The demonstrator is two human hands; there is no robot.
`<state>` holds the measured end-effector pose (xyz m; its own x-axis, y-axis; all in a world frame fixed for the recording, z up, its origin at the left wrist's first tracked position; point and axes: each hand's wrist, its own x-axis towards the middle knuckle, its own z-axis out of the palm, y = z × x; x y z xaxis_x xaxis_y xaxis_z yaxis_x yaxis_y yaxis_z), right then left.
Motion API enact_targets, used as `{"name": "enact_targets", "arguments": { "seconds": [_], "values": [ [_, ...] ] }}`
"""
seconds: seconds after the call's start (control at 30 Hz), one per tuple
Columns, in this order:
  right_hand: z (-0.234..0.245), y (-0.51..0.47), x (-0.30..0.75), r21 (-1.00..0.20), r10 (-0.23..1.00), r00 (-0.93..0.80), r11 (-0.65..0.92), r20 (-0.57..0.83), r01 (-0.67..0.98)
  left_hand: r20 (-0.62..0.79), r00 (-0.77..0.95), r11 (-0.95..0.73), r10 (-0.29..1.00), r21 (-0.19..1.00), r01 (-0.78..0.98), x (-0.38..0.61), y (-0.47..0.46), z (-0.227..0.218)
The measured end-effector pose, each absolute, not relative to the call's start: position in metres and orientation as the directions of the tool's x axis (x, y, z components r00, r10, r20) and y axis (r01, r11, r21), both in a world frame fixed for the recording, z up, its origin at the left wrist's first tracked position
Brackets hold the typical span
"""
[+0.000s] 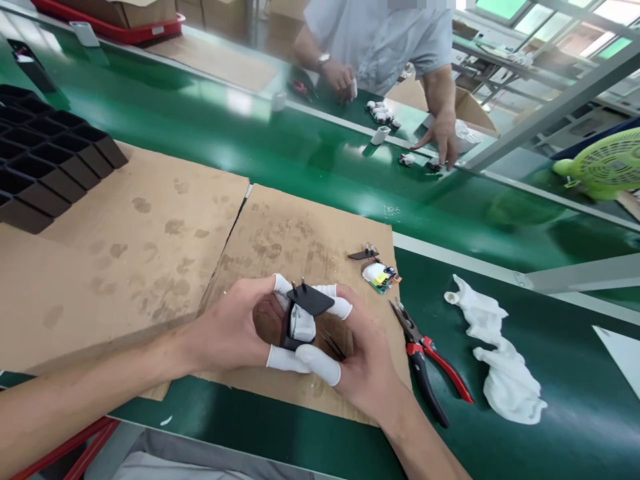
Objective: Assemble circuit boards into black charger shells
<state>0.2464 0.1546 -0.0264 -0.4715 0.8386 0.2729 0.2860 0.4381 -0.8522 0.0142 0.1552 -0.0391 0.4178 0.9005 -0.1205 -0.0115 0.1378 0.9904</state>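
Observation:
Both my hands wear white finger cots and hold one black power adapter (311,301) between them over the cardboard. Its flat pin plate, with two metal prongs upward, sits tilted above the housing; white filler shows in the gap. My left hand (227,327) grips the left side with thumb and finger. My right hand (367,353) closes on the right side, its thumb tip by the left thumb. Thin dark tweezer-like tips (333,343) show beneath the right hand. Beyond it lie a circuit board (381,277) with white filler and another pin plate (364,255).
Red-and-black pliers (425,360) lie right of the cardboard (200,247), near crumpled white gloves (505,353). Black housings (50,153) stand in rows at left. Across the green conveyor belt (300,160), a co-worker's hand (443,137) touches small parts. A green fan (607,163) stands at right.

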Motion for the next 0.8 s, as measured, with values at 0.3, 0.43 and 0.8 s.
{"name": "enact_targets", "arguments": {
  "seconds": [0.3, 0.43, 0.8],
  "values": [
    [-0.031, 0.155, 0.248, -0.863, 0.827, -0.497, 0.432, 0.262, 0.263, -0.09, 0.465, 0.164, 0.881, 0.979, -0.123, 0.015, 0.158, -0.035],
    [-0.029, 0.156, 0.25, -0.793, 0.819, -0.491, 0.499, 0.298, 0.35, -0.108, 0.457, 0.193, 0.883, 0.971, -0.143, 0.016, 0.159, -0.036],
    [-0.03, 0.145, 0.251, -0.506, 0.669, -0.553, 0.741, 0.496, 0.442, -0.13, 0.304, 0.138, 0.944, 0.99, -0.004, 0.013, 0.158, -0.046]
  ]
}}
